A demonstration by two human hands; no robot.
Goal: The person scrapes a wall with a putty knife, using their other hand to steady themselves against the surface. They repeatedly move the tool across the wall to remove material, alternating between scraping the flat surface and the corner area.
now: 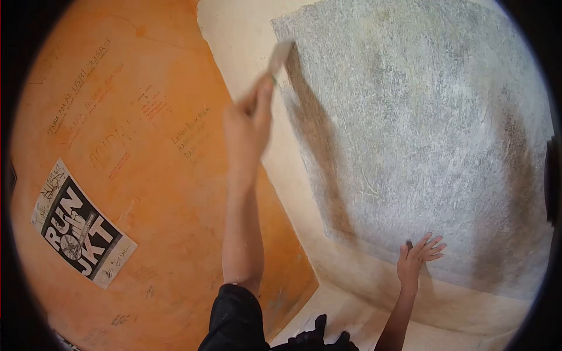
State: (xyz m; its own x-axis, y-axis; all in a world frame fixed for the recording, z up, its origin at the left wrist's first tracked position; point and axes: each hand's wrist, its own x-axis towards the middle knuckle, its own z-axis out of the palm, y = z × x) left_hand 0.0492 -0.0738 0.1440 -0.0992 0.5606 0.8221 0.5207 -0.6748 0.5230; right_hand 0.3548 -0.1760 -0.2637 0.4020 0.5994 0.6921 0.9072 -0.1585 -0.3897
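My left hand is raised in the middle of the view with its fingers wrapped round a scraper, slightly blurred. The scraper's flat greyish blade points up and overlaps the left edge of a rough grey patch on the cream wall. Lower right, my right hand lies with fingers spread over the lower part of the grey patch, back of the hand showing. A small dark spot shows between its thumb and forefinger. Shadows of the raised arm fall across the patch.
An orange wall with handwriting meets the cream wall at a corner on the left. A black-and-white poster is stuck on it. A cream ledge runs along the bottom, partly behind dark clothing.
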